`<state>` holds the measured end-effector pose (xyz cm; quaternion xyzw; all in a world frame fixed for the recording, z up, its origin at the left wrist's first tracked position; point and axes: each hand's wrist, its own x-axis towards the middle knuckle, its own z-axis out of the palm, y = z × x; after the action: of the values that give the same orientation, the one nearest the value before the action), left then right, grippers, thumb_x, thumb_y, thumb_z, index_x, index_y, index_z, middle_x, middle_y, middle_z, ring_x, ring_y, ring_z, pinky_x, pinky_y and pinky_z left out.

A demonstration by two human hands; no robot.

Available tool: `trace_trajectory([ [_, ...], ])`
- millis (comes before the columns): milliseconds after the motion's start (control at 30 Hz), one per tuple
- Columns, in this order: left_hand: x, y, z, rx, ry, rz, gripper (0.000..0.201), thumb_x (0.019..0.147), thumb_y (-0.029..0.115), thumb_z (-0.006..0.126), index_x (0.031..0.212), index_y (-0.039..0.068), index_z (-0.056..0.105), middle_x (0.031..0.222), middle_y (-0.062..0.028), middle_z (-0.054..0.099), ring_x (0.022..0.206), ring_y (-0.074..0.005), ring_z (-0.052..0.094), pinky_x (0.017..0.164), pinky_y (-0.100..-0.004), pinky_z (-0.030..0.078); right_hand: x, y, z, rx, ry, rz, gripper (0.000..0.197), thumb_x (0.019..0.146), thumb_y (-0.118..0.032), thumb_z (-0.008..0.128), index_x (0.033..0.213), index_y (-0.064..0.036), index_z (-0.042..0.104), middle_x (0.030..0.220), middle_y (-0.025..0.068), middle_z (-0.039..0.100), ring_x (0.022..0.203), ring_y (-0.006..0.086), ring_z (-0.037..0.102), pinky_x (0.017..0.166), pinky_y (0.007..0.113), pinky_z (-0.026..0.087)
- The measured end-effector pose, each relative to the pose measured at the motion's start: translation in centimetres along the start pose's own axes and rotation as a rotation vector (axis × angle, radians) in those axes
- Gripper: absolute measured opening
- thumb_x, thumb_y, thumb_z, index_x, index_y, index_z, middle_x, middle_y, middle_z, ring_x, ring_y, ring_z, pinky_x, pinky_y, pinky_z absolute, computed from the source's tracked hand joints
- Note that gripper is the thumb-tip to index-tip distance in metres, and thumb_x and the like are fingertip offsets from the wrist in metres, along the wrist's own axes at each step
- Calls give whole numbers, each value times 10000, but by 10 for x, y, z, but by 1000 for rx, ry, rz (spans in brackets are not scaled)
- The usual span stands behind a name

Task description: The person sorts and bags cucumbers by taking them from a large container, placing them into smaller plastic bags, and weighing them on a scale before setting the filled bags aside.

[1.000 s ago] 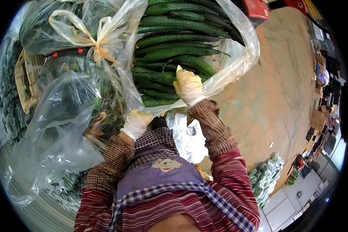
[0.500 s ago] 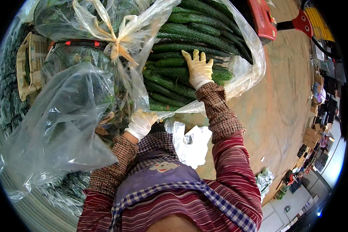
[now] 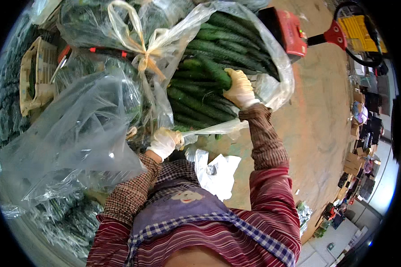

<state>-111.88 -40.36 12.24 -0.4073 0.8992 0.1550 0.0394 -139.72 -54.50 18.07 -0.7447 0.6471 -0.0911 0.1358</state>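
Many long dark green cucumbers [image 3: 195, 102] lie side by side in an opened clear plastic bag [image 3: 287, 82] in front of me. My right hand [image 3: 239, 90], in a pale glove, is closed round the near right end of one cucumber [image 3: 214, 73], which slants across the others. At the bag's near edge my left hand [image 3: 165, 143], also gloved, has its fingers curled on the plastic; part of its grip is hidden. Just left of the cucumbers, a knotted plastic tie [image 3: 145, 52] gathers a filled bag's mouth.
A large loose plastic sheet [image 3: 71, 142] spreads at the left, near a cream crate [image 3: 43, 75]. Red equipment [image 3: 290, 33] with a black handle stands at the far right. White plastic [image 3: 216, 175] hangs close to my apron. Cardboard boxes [image 3: 353, 163] line the right side.
My right hand has gone from lying spread on the cucumbers to gripping one by its end, and that cucumber is now turned aslant. My left hand stays at the bag's edge.
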Motion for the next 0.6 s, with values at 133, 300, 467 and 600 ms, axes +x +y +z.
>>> trace_trajectory([
  [133, -6, -7, 3, -73, 14, -12, 97, 824, 166, 502, 806, 172, 597, 648, -24, 575, 613, -210, 597, 542, -373, 432, -9, -45, -115, 1399, -121, 128, 655, 647, -152, 673, 1261, -7, 497, 1050, 140, 616, 889, 197, 588, 816, 326, 473],
  [300, -2, 10, -46, -337, -49, -219, 204, 889, 227, 496, 999, 87, 596, 824, -80, 639, 739, -234, 629, 669, -374, 479, -23, -101, -160, 2293, -25, -164, 827, 663, -199, 643, 1358, 87, 297, 985, 103, 576, 843, 196, 570, 801, 337, 484],
  [467, -40, 45, -165, -1790, 410, -303, 344, 938, 303, 499, 1122, 25, 585, 937, -63, 651, 819, -158, 621, 801, -304, 505, -49, -132, -157, 2272, 35, -205, 875, 718, -287, 665, 1382, 82, 231, 958, 75, 525, 834, 176, 535, 800, 340, 487],
  [600, -59, 61, -223, -1197, 611, -48, 664, 803, 262, 701, 1314, 0, 369, 1174, -143, 525, 1083, -244, 507, 933, -345, 423, -66, -191, -171, 2099, 93, -97, 803, 808, -481, 623, 1356, 29, 333, 994, 97, 580, 858, 176, 575, 806, 337, 501],
])
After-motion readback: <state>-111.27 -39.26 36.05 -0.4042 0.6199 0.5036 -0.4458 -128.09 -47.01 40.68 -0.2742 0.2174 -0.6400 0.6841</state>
